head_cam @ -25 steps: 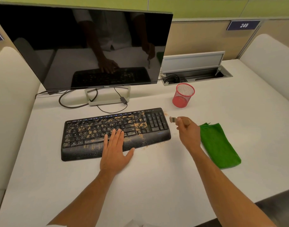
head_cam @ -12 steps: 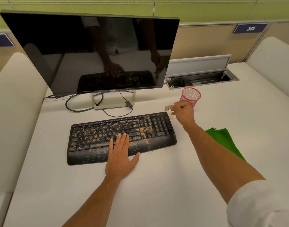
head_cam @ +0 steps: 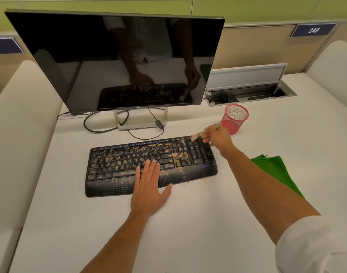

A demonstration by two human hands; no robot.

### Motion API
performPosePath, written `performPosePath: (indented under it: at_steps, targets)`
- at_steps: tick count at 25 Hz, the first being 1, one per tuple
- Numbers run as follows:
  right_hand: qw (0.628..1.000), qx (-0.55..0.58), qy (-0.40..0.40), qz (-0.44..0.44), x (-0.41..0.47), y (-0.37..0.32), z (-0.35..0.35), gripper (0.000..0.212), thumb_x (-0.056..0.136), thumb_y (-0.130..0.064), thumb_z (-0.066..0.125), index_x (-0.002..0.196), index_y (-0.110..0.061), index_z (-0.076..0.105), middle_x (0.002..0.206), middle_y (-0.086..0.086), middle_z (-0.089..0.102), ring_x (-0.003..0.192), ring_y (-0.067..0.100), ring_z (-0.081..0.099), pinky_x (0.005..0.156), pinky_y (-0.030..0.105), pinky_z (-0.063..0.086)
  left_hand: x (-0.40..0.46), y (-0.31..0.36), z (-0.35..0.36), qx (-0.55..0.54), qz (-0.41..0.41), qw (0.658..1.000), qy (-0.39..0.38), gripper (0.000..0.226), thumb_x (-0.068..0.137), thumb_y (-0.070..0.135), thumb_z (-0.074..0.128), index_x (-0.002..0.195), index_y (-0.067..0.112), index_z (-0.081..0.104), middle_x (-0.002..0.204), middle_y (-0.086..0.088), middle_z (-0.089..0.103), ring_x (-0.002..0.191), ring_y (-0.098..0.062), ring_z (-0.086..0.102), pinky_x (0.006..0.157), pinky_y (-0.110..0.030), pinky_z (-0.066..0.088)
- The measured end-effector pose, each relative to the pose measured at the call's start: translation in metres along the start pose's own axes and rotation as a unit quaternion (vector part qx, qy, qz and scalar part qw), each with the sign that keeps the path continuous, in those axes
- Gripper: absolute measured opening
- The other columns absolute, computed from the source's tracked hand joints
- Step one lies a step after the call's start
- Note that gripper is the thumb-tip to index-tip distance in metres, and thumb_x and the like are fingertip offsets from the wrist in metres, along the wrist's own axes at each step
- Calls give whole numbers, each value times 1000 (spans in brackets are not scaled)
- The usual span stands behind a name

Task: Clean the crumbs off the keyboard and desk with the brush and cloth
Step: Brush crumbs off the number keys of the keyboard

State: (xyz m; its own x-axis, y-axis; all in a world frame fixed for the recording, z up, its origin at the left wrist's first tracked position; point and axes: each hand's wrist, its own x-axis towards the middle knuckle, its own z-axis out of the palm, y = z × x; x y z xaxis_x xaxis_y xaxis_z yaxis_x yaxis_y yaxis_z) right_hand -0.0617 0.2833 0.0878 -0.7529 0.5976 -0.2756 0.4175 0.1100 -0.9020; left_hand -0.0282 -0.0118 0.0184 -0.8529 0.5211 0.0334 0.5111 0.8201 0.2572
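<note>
While the left hand [head_cam: 149,191] lay flat, fingers straight and released, across the palm rest and lower keys of the black keyboard [head_cam: 129,166], crumbs [head_cam: 180,155] covered most keys and a few lay on the white tabletop [head_cam: 188,223] by its front right corner. Green cloth [head_cam: 277,172] lay right of the forearm. Right hand [head_cam: 218,137] pinched the brush [head_cam: 203,133], bristles at the numpad's top edge. Red mesh cup [head_cam: 235,120] stood just behind; monitor [head_cam: 119,62] farthest.
</note>
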Motion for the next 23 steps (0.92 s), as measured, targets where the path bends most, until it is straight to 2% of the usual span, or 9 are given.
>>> performPosePath:
  at_steps: [4, 7, 9, 12, 15, 17, 23]
  targets:
    - [997, -35, 62, 2, 8, 4, -22, 29, 104, -19, 43, 101, -3, 68, 88, 10, 74, 65, 15, 66, 56, 24, 44, 0, 0, 0, -5, 1, 1000, -2, 85, 93, 69, 27, 158, 16, 11, 165, 2, 5, 151, -12, -13, 123, -45, -5]
    - [986, -98, 137, 10, 13, 7, -31, 34, 105, -23, 42, 100, -3, 69, 91, 11, 74, 71, 16, 68, 57, 19, 43, 0, -1, 1, -6, 0, 1000, -2, 85, 93, 69, 27, 158, 16, 11, 165, 2, 5, 151, -12, -13, 123, -45, -5]
    - [985, -63, 157, -7, 10, 4, -29, 32, 105, -24, 43, 100, -5, 69, 89, 9, 73, 73, 17, 69, 58, 20, 46, 0, -1, 1, -7, 0, 1000, -2, 85, 93, 69, 27, 158, 16, 11, 165, 2, 5, 151, -12, -13, 122, -45, -5]
    - [994, 12, 98, -46, 3, -10, -17, 22, 103, -18, 49, 99, -8, 68, 84, 6, 72, 68, 13, 68, 54, 18, 48, 0, 0, 0, -6, 2, 1000, -2, 85, 93, 69, 26, 158, 17, 10, 165, 3, 4, 151, -11, -14, 122, -44, -7]
    - [999, 12, 23, -45, 2, -19, 5, 24, 102, -18, 47, 96, -8, 69, 80, 6, 73, 63, 13, 66, 52, 22, 47, 0, 0, 0, -12, 2, 1000, 5, 85, 93, 69, 27, 157, 16, 13, 165, 2, 7, 151, -12, -11, 122, -44, -6]
    - [1000, 2, -11, -27, 3, -17, 19, 29, 102, -20, 44, 94, -8, 68, 82, 9, 75, 66, 16, 68, 55, 25, 48, 0, 0, 0, -15, 2, 1000, 9, 84, 93, 68, 29, 157, 15, 15, 165, 2, 10, 151, -12, -9, 122, -44, -5]
    - [999, -46, -11, -24, 10, -15, 18, 34, 104, -24, 41, 89, -9, 68, 82, 10, 75, 69, 19, 69, 58, 27, 49, 0, 0, 0, -21, 3, 1000, 12, 84, 93, 68, 30, 157, 15, 15, 165, 2, 10, 151, -11, -9, 122, -43, -5]
